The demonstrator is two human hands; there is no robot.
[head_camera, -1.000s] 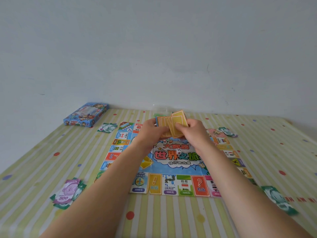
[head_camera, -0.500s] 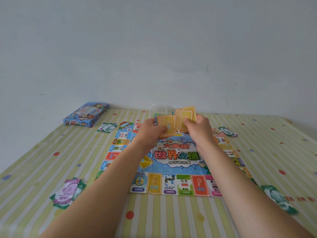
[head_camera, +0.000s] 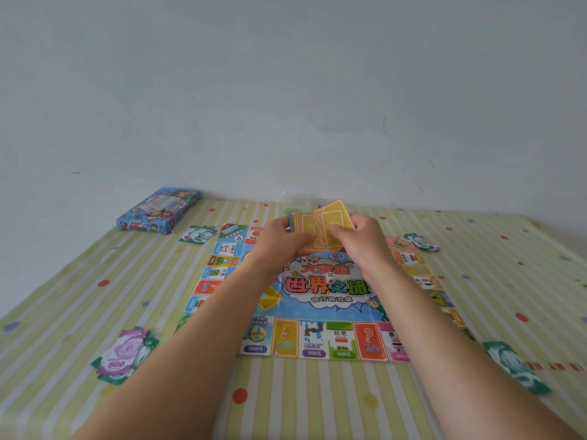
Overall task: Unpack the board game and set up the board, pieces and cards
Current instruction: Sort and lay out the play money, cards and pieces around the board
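step: person is shuffling cards [head_camera: 320, 228] above board [head_camera: 327, 290] | left hand [head_camera: 282, 239] gripping stack, right hand [head_camera: 362, 239] pinching a few | next: squaring deck, laying it on board's centre

Board [head_camera: 317, 300] fills the table [head_camera: 317, 404] centre. Left forearm [head_camera: 190, 344] and right forearm [head_camera: 444, 344] cross it from the near edge. Left hand [head_camera: 282, 241] and right hand [head_camera: 363, 241] meet above its far half, gripping fanned cards [head_camera: 332, 222], so the middle is blocked. Wall [head_camera: 286, 90] closes the far side, right at the table edge. Game box [head_camera: 158, 211] lies far left by the wall.

Flat piles:
- far-left notes [head_camera: 197, 235], just beside the board corner
- far-right notes [head_camera: 421, 241], at the board's far right corner
- near-left notes [head_camera: 122, 355]
- near-right notes [head_camera: 514, 366]

Open cloth:
- left strip between the left piles
- right strip between the right piles
- near strip between the forearms
- far right corner
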